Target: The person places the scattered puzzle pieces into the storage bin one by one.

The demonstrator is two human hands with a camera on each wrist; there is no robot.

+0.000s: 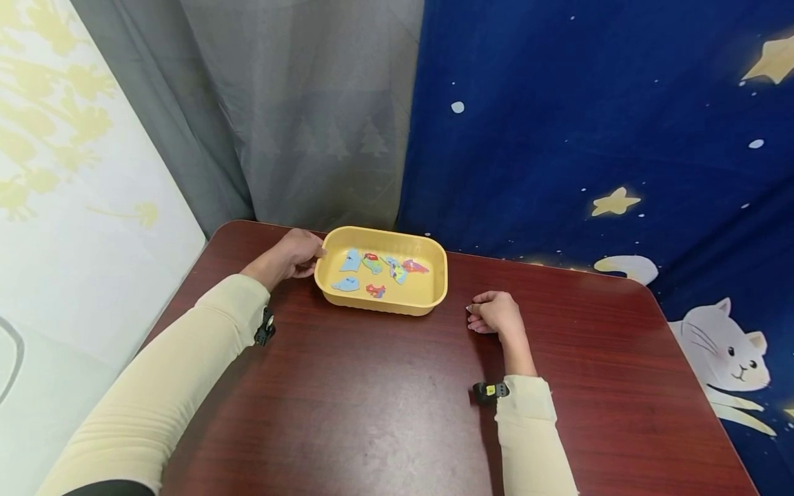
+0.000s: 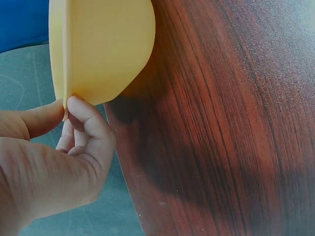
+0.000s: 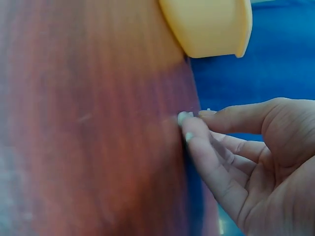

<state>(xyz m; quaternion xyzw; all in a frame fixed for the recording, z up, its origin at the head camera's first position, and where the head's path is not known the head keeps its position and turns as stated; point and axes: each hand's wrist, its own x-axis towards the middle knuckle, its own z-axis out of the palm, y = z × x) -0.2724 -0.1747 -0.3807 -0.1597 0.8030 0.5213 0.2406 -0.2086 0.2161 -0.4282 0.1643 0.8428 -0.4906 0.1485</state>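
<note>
A yellow plastic tray (image 1: pixel 378 300) lies near the table's back edge. My left hand (image 1: pixel 302 253) pinches its left rim between thumb and fingers, as the left wrist view shows close up. In the tray are several flat, irregular printed pieces, among them a light blue one (image 1: pixel 351 260), a red one (image 1: pixel 414 266) and a green-and-red one (image 1: pixel 372 263). To the right of the tray, apart from it, my right hand (image 1: pixel 494 313) hovers low over the table with loosely bent fingers. Its thumb and index fingertip (image 3: pixel 183 118) come close together; no printed piece shows between them.
The dark red wooden table (image 1: pixel 384 406) has rounded back corners. Behind it hang a grey curtain (image 1: pixel 310 124) and a blue curtain (image 1: pixel 527 138) printed with stars and a cat. A white panel (image 1: pixel 74 227) stands on the left.
</note>
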